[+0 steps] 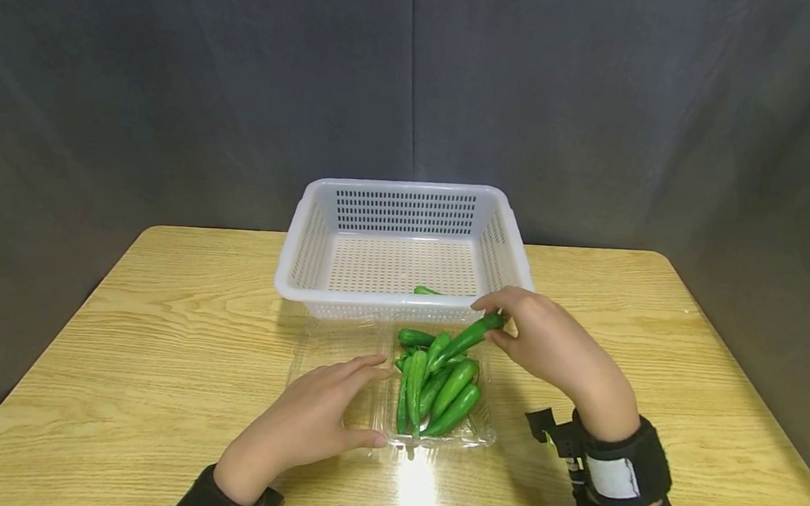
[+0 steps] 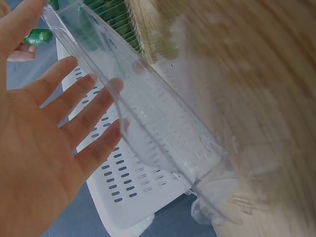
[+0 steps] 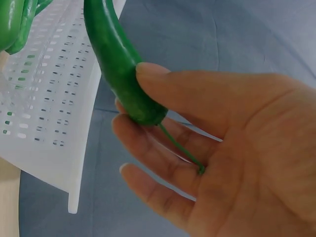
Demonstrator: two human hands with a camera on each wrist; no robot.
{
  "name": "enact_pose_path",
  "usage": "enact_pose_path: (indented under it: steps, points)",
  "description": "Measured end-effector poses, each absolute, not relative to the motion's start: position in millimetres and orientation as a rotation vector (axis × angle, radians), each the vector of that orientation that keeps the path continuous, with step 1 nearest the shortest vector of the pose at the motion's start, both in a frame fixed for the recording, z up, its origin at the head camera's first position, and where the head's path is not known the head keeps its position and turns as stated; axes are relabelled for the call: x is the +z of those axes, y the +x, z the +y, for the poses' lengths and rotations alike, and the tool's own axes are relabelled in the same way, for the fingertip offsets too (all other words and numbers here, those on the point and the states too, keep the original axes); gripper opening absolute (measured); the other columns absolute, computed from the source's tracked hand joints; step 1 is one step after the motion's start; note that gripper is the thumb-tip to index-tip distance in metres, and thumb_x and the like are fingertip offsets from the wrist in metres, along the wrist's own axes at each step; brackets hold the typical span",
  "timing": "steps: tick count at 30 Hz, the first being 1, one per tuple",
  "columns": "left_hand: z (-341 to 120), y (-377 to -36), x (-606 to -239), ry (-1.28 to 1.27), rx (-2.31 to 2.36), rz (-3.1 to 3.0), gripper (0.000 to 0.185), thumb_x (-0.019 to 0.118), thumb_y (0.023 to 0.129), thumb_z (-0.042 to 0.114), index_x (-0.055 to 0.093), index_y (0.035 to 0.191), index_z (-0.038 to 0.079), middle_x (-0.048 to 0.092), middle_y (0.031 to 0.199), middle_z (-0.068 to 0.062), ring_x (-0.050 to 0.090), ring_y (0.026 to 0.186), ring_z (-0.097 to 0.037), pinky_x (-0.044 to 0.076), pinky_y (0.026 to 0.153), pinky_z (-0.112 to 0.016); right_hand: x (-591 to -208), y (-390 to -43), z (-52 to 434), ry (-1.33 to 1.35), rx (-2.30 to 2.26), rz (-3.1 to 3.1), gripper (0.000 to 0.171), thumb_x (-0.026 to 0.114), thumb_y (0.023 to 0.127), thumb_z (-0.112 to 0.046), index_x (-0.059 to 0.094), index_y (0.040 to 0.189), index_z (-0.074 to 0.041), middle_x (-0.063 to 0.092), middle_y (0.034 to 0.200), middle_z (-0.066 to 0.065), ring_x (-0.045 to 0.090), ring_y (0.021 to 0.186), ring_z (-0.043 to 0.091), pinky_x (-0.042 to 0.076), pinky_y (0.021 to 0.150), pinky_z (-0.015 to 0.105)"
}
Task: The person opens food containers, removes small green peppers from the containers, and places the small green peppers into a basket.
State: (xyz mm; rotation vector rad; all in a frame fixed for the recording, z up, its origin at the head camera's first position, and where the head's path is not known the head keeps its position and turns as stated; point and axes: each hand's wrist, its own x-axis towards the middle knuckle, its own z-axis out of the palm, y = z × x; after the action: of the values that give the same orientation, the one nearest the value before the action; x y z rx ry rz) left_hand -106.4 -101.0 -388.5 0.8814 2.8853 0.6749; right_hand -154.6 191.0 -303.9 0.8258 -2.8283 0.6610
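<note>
A long green chili pepper (image 1: 471, 336) is pinched near its stem end by my right hand (image 1: 536, 337), over the near rim of the white basket. In the right wrist view, the thumb presses one side of the pepper (image 3: 116, 59) and its thin stem hangs toward the palm. Several more green peppers (image 1: 455, 390) lie heaped in a clear plastic clamshell box (image 1: 480, 440). My left hand (image 1: 320, 408) lies by the box's fold, fingers spread and fairly straight. In the left wrist view its fingertips touch the clear plastic (image 2: 163, 128).
Behind the clamshell stands a white perforated basket (image 1: 401, 301), with part of a green pepper (image 1: 426, 290) showing inside by the near wall. The box's lid (image 1: 310, 344) lies unfolded on the left. Everything rests on a wood-grain table (image 1: 157, 361); a dark grey curtain (image 1: 247, 93) hangs behind.
</note>
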Motion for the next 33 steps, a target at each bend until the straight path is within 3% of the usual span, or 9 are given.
enact_pose_path:
  steps: [24,33]
  points:
    - [-101,-107,-388,0.887,0.670,2.883,0.076,0.076,0.079,0.055,0.051,0.144,0.025,0.043,0.152,-0.001,0.047,0.133,-0.026,0.040,0.106,-0.053,-311,-165,184,0.758,0.666,-2.642,0.027,0.077,0.085,-0.005,0.071,0.112,-0.007,0.069,0.105,0.004,0.067,0.092,0.021,0.055,0.084,0.046]
    - [-102,-107,-389,0.883,0.678,2.872,0.076,0.076,0.079,0.055,0.051,0.145,0.025,0.042,0.154,0.000,0.045,0.135,-0.026,0.039,0.106,-0.054,-315,-170,181,0.659,0.649,-2.601,0.025,0.076,0.087,-0.007,0.072,0.112,-0.005,0.070,0.105,0.008,0.068,0.090,0.025,0.055,0.076,0.047]
